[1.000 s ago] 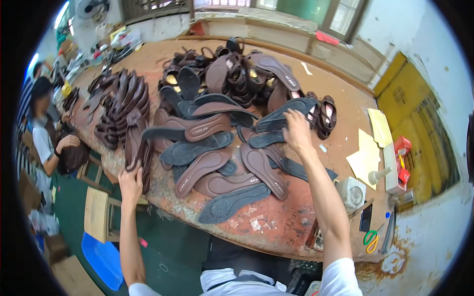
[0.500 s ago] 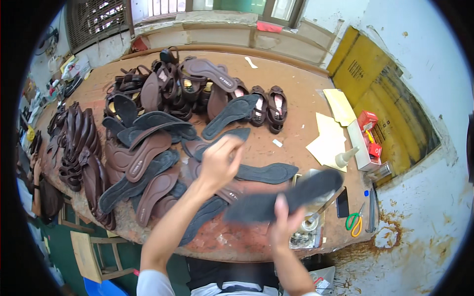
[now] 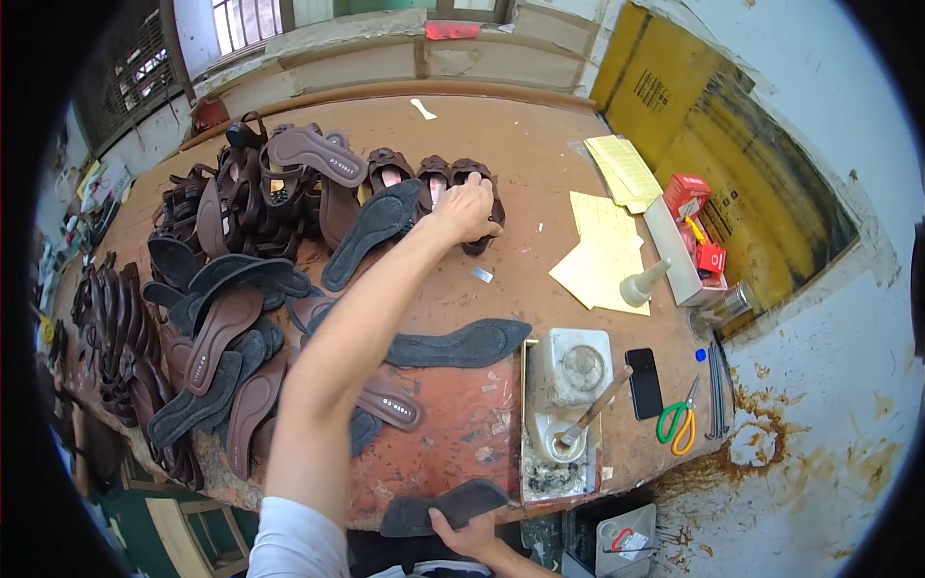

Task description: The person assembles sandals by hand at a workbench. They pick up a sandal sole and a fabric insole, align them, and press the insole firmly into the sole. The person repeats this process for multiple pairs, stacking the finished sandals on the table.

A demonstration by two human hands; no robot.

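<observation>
My left hand (image 3: 464,210) reaches across the bench and closes on a dark brown sandal (image 3: 471,168), the rightmost of a short row at the back. Part of that sandal is hidden under my fingers. Two more brown sandals (image 3: 435,179) stand just left of it. Low at the front edge, my right hand (image 3: 469,536) grips a black insole (image 3: 412,514), thumb on top. Under my left forearm lie a loose black insole (image 3: 458,345) and a brown insole (image 3: 390,405).
Piled sandals (image 3: 231,193) and insoles (image 3: 226,337) cover the left side. To the right are a glue container with a brush (image 3: 578,376), a phone (image 3: 646,383), scissors (image 3: 679,424), a plastic bottle (image 3: 644,285), yellow papers (image 3: 597,246) and a white box (image 3: 672,250).
My left hand has moved up and away to the rightmost sandal and closed on it. My right hand has lowered the black insole toward me. The view has shifted right.
</observation>
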